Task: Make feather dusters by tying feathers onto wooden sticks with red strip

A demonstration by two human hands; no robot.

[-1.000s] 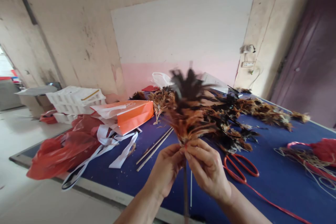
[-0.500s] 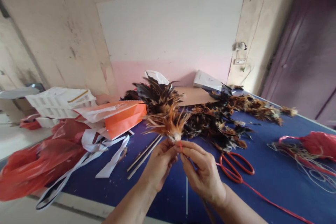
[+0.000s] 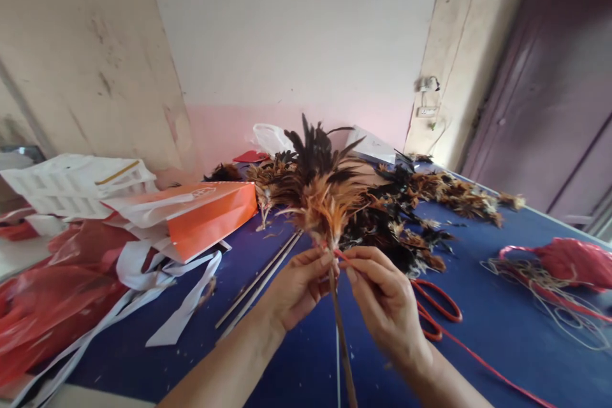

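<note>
A feather duster (image 3: pixel 329 204) with brown and black feathers stands upright in front of me, its thin wooden stick (image 3: pixel 342 338) running down toward my body. My left hand (image 3: pixel 303 284) is closed around the stick just under the feather bases. Pinched between the fingers of my right hand (image 3: pixel 382 296) is a red plastic string (image 3: pixel 340 256), which meets the duster at the feather bases. Red-handled scissors (image 3: pixel 440 303) lie beside my right hand, partly hidden by it. A length of red string (image 3: pixel 492 366) trails across the blue table (image 3: pixel 482 261) to the lower right.
Loose feather bunches (image 3: pixel 406 204) cover the table's back and right. An orange-white bag (image 3: pixel 210 217), white straps (image 3: pixel 186 306), red plastic bags (image 3: pixel 62 293) and a white foam crate (image 3: pixel 81 182) are at left. Two thin sticks (image 3: pixel 261 284) lie left of centre. A red string bundle (image 3: pixel 574 261) sits at right.
The duster has turned more upright and shifted right, so its stick now shows below my hands. Both hands have moved slightly right. The view has shifted a little.
</note>
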